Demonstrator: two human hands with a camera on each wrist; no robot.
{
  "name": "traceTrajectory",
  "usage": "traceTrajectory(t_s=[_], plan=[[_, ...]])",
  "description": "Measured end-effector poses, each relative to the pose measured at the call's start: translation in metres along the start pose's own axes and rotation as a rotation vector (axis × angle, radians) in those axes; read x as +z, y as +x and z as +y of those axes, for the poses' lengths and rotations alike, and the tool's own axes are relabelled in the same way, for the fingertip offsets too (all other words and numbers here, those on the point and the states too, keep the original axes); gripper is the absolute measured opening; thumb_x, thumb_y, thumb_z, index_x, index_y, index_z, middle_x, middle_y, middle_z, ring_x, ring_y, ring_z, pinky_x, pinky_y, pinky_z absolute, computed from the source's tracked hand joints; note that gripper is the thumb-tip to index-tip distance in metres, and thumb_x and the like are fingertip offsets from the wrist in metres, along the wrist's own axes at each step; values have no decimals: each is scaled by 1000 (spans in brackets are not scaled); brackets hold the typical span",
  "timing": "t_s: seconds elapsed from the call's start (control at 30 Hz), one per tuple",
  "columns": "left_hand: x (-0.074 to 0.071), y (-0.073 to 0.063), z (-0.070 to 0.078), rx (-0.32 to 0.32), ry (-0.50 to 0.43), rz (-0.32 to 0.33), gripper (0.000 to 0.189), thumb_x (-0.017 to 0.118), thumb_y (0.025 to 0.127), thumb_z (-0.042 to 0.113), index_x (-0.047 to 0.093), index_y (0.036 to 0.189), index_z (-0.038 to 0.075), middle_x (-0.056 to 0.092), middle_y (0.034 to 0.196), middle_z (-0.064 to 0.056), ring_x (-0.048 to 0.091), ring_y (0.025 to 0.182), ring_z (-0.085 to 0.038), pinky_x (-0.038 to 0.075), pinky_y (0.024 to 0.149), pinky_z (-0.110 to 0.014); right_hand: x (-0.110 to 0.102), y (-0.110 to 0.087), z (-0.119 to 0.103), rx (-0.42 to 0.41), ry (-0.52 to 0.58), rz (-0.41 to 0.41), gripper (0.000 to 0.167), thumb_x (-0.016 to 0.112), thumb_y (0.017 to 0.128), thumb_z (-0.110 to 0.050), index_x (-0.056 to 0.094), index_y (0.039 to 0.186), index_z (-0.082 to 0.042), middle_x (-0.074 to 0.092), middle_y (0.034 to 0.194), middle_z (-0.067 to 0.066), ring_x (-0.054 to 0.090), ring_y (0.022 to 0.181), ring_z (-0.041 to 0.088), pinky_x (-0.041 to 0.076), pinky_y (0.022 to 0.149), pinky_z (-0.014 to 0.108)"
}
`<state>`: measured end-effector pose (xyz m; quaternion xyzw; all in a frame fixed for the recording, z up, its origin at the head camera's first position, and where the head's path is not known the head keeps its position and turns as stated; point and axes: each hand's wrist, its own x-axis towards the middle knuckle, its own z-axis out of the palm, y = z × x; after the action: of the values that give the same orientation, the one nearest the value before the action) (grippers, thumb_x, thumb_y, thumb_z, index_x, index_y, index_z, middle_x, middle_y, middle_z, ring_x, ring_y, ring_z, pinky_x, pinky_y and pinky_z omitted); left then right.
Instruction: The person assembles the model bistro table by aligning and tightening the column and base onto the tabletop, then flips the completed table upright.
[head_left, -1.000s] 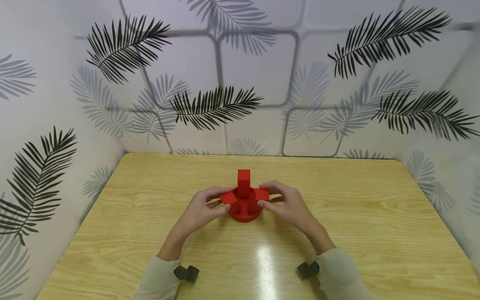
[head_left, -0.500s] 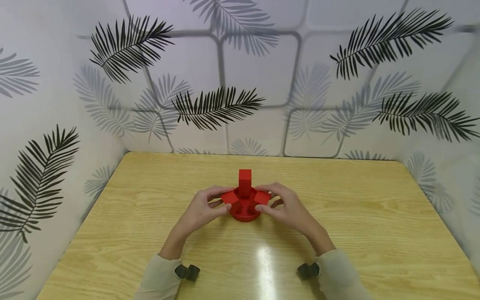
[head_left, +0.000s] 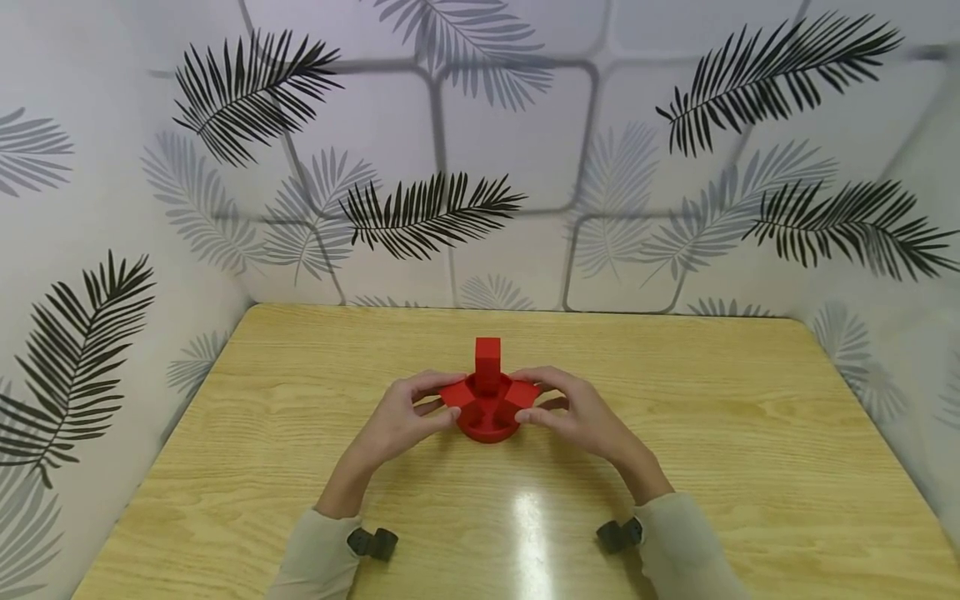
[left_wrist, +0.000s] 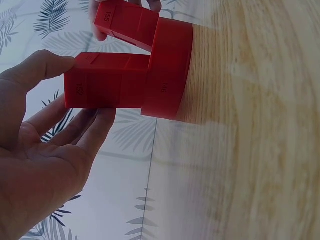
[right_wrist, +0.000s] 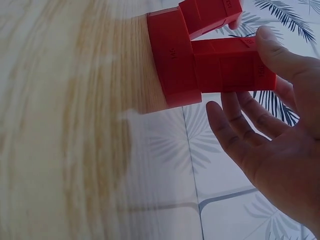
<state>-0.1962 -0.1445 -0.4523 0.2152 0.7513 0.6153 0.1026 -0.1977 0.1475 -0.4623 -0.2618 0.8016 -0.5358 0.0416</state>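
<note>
A round red base (head_left: 487,435) with a raised rim stands on the table, bearing three upright red blocks. My left hand (head_left: 401,421) pinches the top of the left block (head_left: 457,395), thumb on the near side and fingers on the far side. Opposite it, my right hand (head_left: 583,414) holds the right block (head_left: 522,394) likewise. In the left wrist view the left block (left_wrist: 107,82) meets the base (left_wrist: 167,70); the right wrist view has the right block (right_wrist: 232,65) against it too. Neither hand touches the back block (head_left: 487,360).
The wood-grain table (head_left: 300,367) spreads around the base on all sides. Behind it rises a pale wall (head_left: 517,142) with a leaf pattern. Both forearms come in from the front edge, each with a dark wrist strap (head_left: 372,544).
The right block has turned in my right hand, so its top now sits at a slant. The left hand, left block, back block and base look the same.
</note>
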Motion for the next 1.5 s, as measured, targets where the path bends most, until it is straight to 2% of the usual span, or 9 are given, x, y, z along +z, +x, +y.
traceTrajectory(t_s=[0.4,0.57,0.73,0.87,1.1,1.23,1.37,1.5], plan=[[0,0,2,-10,1,3,45,71,91,-4,61,136,-8,63,130,-18,60,125,-34,53,103,-39,1,1,5,-50,-37,16,52,83,87,-13,64,135,-4,66,127,7,65,104,32,62,85,35],[0,0,2,-17,-8,3,45,70,91,-6,61,135,-9,62,130,-18,59,126,-35,53,102,-35,2,1,5,-37,-38,20,52,84,87,-15,64,135,-6,66,125,5,65,104,31,62,85,36],[1,0,2,-18,-9,2,46,70,91,-5,60,136,-8,62,130,-18,60,126,-34,53,102,-34,4,-1,4,1,-1,25,52,82,89,-13,63,136,-6,65,128,6,64,104,30,61,87,43],[1,1,1,-21,12,3,47,72,92,-3,60,137,-7,62,132,-17,59,126,-34,52,103,-39,8,-2,8,9,-5,33,56,82,90,-17,60,140,-8,63,131,5,62,106,27,61,89,44],[12,3,-3,-31,134,40,61,80,89,5,56,144,1,57,136,-16,54,129,-37,50,106,-51,18,0,10,7,-93,46,72,87,85,-24,53,147,-9,56,141,10,55,126,27,61,88,45],[22,6,-8,-51,171,89,68,82,86,4,53,147,2,54,135,-17,53,129,-36,49,106,-52,20,1,10,16,-94,50,73,88,83,-17,52,146,-6,54,141,14,61,116,29,62,87,45],[28,7,-13,-93,190,132,72,83,85,4,49,149,2,51,142,-18,50,132,-37,48,108,-52,22,1,10,47,-80,27,76,88,83,-14,50,148,-5,53,140,15,65,109,30,61,88,44],[29,5,-16,-145,153,132,77,83,85,3,46,152,3,48,149,-17,49,136,-40,48,108,-52,25,1,11,95,-102,12,79,88,83,-16,48,150,-7,56,135,13,63,112,28,58,94,44]])
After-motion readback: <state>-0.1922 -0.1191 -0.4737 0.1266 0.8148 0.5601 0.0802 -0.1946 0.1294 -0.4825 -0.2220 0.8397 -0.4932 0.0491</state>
